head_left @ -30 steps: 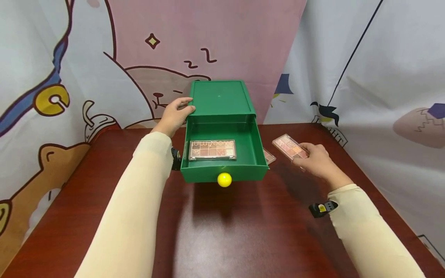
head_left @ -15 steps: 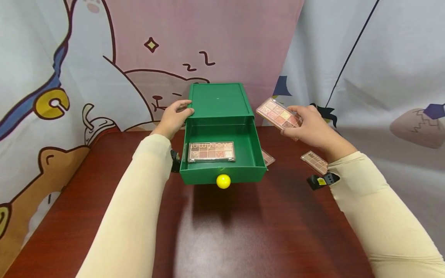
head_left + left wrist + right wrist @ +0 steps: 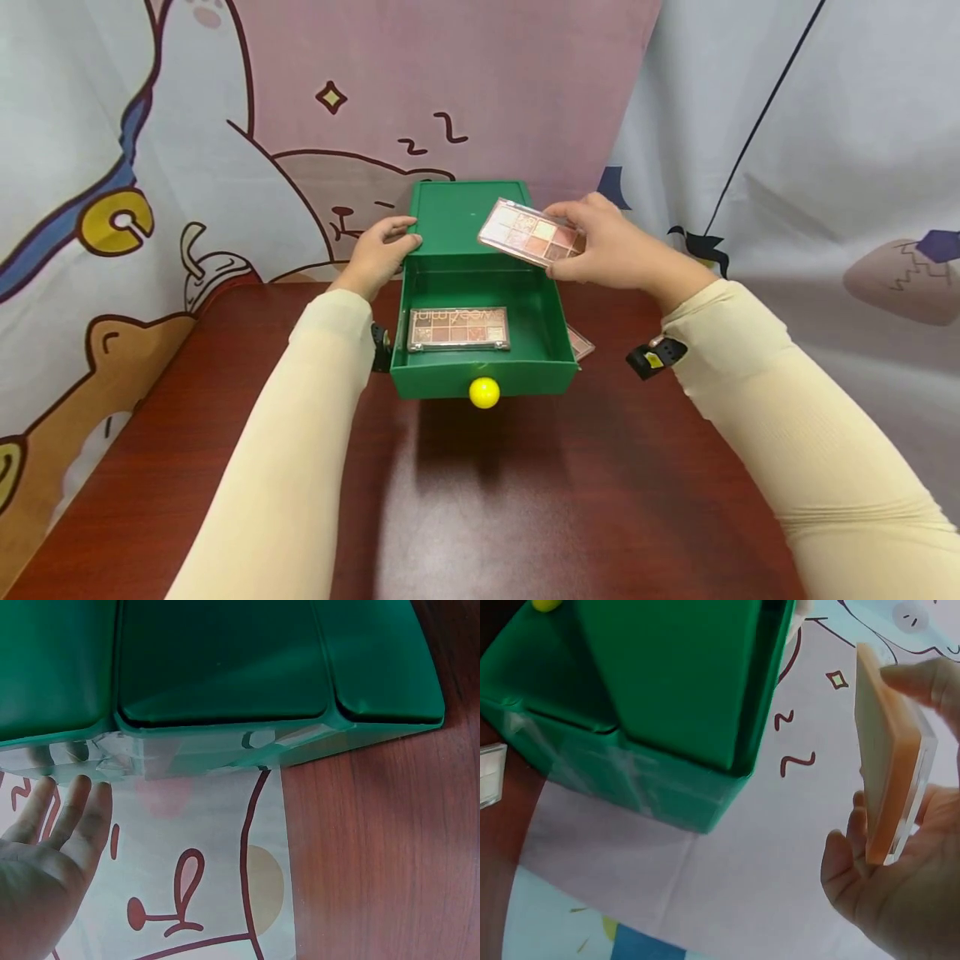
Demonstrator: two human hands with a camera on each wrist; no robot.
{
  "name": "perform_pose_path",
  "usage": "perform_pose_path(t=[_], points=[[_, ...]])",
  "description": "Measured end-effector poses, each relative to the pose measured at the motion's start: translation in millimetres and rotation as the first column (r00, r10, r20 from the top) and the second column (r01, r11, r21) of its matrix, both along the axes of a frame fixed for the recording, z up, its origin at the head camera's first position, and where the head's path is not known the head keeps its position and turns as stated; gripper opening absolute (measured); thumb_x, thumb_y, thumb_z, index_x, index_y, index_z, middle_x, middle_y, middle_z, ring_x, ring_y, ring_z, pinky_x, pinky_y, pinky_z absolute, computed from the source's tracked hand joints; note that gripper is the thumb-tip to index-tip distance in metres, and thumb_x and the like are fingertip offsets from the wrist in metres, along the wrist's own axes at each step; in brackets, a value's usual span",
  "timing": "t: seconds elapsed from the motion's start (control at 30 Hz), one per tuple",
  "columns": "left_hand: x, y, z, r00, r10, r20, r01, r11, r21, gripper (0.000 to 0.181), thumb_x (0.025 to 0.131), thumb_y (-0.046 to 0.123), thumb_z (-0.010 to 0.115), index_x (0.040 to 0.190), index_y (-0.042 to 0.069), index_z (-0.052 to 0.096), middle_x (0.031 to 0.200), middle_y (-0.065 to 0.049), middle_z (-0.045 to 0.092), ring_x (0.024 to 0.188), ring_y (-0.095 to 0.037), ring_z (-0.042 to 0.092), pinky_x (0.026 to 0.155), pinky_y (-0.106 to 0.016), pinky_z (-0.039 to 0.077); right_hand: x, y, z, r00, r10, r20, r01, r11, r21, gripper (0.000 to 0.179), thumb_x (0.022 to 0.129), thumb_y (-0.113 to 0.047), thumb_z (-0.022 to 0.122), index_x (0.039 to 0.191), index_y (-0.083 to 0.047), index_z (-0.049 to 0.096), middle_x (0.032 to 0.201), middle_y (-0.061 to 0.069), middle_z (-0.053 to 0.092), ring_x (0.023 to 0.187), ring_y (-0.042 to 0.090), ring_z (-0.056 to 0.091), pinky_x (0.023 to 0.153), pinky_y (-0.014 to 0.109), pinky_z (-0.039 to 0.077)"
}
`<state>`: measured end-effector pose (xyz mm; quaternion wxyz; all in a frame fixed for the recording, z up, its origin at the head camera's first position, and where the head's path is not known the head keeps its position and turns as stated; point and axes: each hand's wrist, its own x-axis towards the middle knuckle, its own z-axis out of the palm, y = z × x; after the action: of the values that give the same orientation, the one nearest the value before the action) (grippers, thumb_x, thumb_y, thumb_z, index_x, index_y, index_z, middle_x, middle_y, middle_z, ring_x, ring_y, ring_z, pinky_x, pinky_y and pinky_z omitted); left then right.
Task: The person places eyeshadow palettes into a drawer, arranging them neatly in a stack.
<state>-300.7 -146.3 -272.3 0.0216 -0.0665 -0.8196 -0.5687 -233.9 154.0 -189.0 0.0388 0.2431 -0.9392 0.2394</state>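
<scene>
A green drawer box (image 3: 457, 218) stands at the back of the table with its drawer (image 3: 427, 382) pulled out; a round yellow knob (image 3: 484, 392) is on the front. My right hand (image 3: 611, 250) pinches an eyeshadow palette (image 3: 527, 234) between thumb and fingers, tilted, over the box's front right part. In the right wrist view this palette (image 3: 889, 761) shows its orange edge and pale underside. Inside the drawer, at the left, lies a second palette (image 3: 459, 329). Fingers extended, my left hand (image 3: 378, 257) is at the box's left side; the left wrist view shows its fingertips right at the wall.
Another palette (image 3: 580, 342) lies on the reddish-brown table (image 3: 480, 517), partly hidden behind the drawer's right wall. A cartoon-printed cloth (image 3: 525, 100) hangs close behind the box and along both sides.
My right hand has lifted its palette from the right side of the table and carried it left over the box. A palette lying on the right became visible, then hidden by my arm. My left hand stays.
</scene>
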Motion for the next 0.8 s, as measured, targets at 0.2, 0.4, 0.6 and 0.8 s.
perform_pose_path(t=[0.2, 0.4, 0.6, 0.8], points=[[0.2, 1.4, 0.0, 1.0, 0.022, -0.004, -0.022, 1.0, -0.001, 0.047, 0.098, 0.025, 0.056, 0.143, 0.018, 0.047, 0.147, -0.008, 0.042, 0.128, -0.025, 0.047, 0.099, -0.045, 0.045, -7.2, -27, 10.1, 0.997, 0.057, 0.045, -0.059, 0.996, 0.062, 0.067, 0.08, -0.018, 0.067, 0.143, -0.005, 0.045, 0.114, 0.016, 0.041, 0.103, 0.028, 0.034, 0.076, 0.036, 0.036], [-0.5, 2.9, -1.5, 0.999, 0.044, -0.001, -0.044, 0.999, 0.001, 0.047, 0.098, 0.025, 0.055, 0.143, 0.017, 0.047, 0.148, -0.009, 0.042, 0.128, -0.026, 0.047, 0.098, -0.046, 0.045, -12.3, -53, 10.4, 0.991, 0.103, 0.091, -0.115, 0.982, 0.146, 0.071, 0.081, -0.021, 0.07, 0.145, -0.008, 0.042, 0.116, 0.015, 0.042, 0.106, 0.028, 0.035, 0.082, 0.04, 0.038], [-0.3, 2.2, -1.8, 0.999, 0.049, 0.014, -0.05, 0.999, 0.014, 0.044, 0.099, 0.025, 0.053, 0.142, 0.019, 0.049, 0.148, -0.007, 0.041, 0.132, -0.023, 0.043, 0.098, -0.044, 0.045, -15.8, -74, 10.4, 0.974, 0.159, 0.161, -0.193, 0.954, 0.229, 0.068, 0.083, -0.022, 0.068, 0.145, -0.011, 0.042, 0.121, 0.014, 0.04, 0.107, 0.028, 0.034, 0.082, 0.039, 0.039], [1.8, -0.2, 0.2, 1.0, 0.019, 0.007, -0.019, 1.0, 0.017, 0.046, 0.099, 0.025, 0.054, 0.144, 0.019, 0.046, 0.149, -0.007, 0.04, 0.131, -0.025, 0.043, 0.099, -0.045, 0.045, -15.3, -87, 13.1, 0.951, 0.176, 0.254, -0.253, 0.916, 0.31, 0.067, 0.084, -0.02, 0.066, 0.145, -0.011, 0.042, 0.124, 0.014, 0.039, 0.108, 0.028, 0.034, 0.08, 0.038, 0.039]])
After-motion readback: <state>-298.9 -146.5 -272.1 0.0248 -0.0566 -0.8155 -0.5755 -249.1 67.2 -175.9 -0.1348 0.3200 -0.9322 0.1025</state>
